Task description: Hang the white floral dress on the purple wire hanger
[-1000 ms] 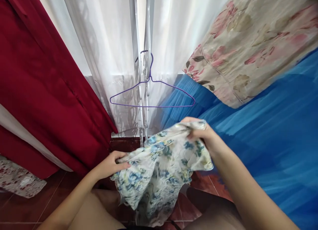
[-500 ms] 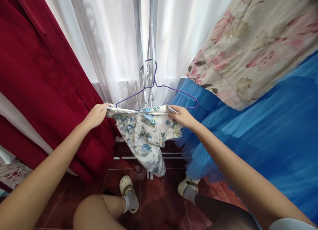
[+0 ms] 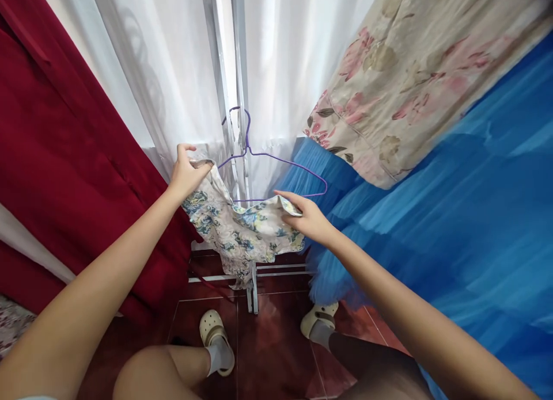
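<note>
Dark red floor tiles [image 3: 268, 336] lie below white sheer curtains [image 3: 173, 72], a red curtain [image 3: 64, 158] and blue tulle [image 3: 453, 204]. Left hand [image 3: 186, 172] and right hand [image 3: 307, 217] each have a grip clenched on the floral garment [image 3: 242, 227], held at the purple wire hanger [image 3: 276, 158] hooked on the metal frame [image 3: 235, 89].

The supporting surface is a dark red tiled floor [image 3: 276, 331] with pale grout lines. The white metal base of a rack [image 3: 253, 282] stands on it. Two cream clogs [image 3: 213, 331] (worn with grey socks) rest on the tiles.
</note>
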Tool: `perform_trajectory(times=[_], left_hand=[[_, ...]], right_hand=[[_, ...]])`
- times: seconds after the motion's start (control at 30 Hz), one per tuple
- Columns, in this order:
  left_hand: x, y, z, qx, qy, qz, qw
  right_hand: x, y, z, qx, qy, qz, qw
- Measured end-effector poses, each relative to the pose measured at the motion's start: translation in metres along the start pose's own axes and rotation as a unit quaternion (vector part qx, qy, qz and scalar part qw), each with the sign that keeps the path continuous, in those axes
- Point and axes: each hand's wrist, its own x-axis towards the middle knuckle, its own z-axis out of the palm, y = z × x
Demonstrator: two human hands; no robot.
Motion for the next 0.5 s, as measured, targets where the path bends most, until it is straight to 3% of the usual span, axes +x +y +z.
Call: perform_trajectory(times=[0.13, 0.23, 0.3, 0.37, 0.43, 0.5], left_hand=[[-0.009, -0.014, -0.002, -0.033, -0.022, -0.023, 0.999], [-0.010, -0.013, -0.004, -0.037, -0.037, -0.030, 0.998], [-0.009, -0.012, -0.007, -0.024, -0.038, -0.035, 0.998], [-0.007, -0.015, -0.013, -0.010, -0.024, -0.031, 0.999], [-0.007, -0.023, -0.020, -0.005, 0.001, -0.007, 1.000], [-0.009, -0.033, -0.024, -0.019, -0.003, 0.016, 1.000]], right_hand=[[-0.007, 0.006, -0.029, -0.122, 0.152, -0.026, 0.981], [0.015, 0.007, -0.051, -0.225, 0.210, -0.029, 0.951], [0.036, 0.006, -0.065, -0.251, 0.177, -0.002, 0.952], [0.052, 0.004, -0.079, -0.211, 0.104, 0.043, 0.971], [0.057, 0.002, -0.092, -0.103, 0.034, 0.111, 0.988], [0.053, 0.001, -0.098, 0.025, -0.017, 0.176, 0.984]])
